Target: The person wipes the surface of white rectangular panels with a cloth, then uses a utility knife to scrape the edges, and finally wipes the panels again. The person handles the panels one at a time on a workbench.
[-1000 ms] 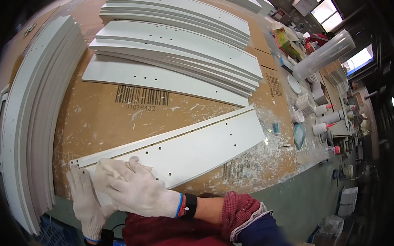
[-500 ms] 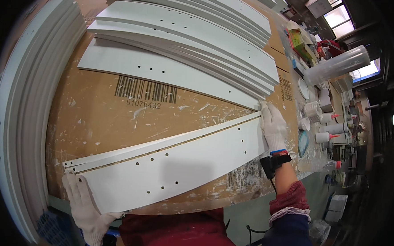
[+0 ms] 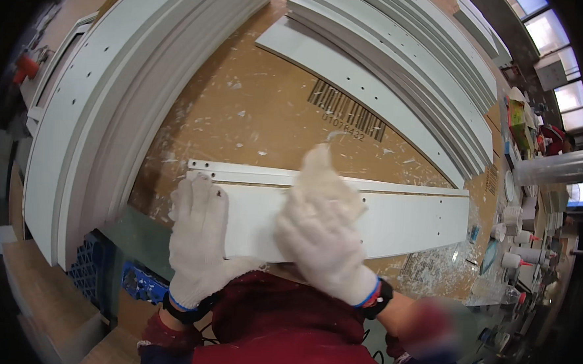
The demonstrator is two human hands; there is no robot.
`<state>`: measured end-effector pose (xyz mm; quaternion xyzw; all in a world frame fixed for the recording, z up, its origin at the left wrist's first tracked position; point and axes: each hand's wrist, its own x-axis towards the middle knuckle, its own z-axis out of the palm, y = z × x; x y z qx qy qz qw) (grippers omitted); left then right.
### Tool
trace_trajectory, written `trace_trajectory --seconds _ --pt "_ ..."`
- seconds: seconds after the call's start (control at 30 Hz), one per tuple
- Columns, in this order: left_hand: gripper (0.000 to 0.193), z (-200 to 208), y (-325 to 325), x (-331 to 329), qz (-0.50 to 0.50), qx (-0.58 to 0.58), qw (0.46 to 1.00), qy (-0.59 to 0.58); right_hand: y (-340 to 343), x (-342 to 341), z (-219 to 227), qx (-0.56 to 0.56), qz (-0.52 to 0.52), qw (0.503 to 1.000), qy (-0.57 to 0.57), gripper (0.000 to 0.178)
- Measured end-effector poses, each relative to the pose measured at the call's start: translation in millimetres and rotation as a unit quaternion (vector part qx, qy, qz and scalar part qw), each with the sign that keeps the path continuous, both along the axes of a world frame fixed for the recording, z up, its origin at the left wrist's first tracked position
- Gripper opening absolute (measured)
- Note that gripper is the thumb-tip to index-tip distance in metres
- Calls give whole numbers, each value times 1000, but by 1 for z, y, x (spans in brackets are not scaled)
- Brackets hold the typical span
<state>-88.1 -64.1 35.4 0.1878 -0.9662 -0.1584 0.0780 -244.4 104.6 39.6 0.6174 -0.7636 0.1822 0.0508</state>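
A white board with drilled holes lies on the cardboard-covered table in front of me. Along its far edge runs a narrow white strip, with a thin brown line between the two. My left hand, in a white knit glove, rests flat over the board's left end, fingers stretched and thumb out along the near edge. Over the middle of the board my gloved right hand is closed on a crumpled off-white rag, slightly blurred. Hand and rag cover part of the board and strip.
Stacks of white boards stand at the left and far right. Scuffed cardboard covers the table. Glue bottles, cups and a clear plastic roll sit along the right. A blue plastic crate is below left.
My right hand has left the board's right end and come to its middle, now with a rag. My left hand stays at the left end. The whole view has turned and shifted.
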Motion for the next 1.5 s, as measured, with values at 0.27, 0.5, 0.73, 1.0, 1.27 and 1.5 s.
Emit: trace_trajectory --seconds 0.27,0.5,0.73,1.0,1.27,1.5 --pt "98 -20 -29 58 172 579 664 441 -82 33 21 -18 242 941 -235 45" --pt "42 -10 0 59 13 142 962 233 69 -73 33 79 -52 995 38 41" --pt "48 -35 10 65 22 98 954 281 9 -49 34 137 67 988 24 47" --pt "20 -26 7 44 76 226 921 310 -128 16 18 20 336 938 -89 37" --pt "23 -36 21 77 283 433 791 327 -55 -38 65 9 25 869 -495 38" --pt "39 20 28 50 281 368 879 115 76 -103 35 63 -130 985 -90 62"
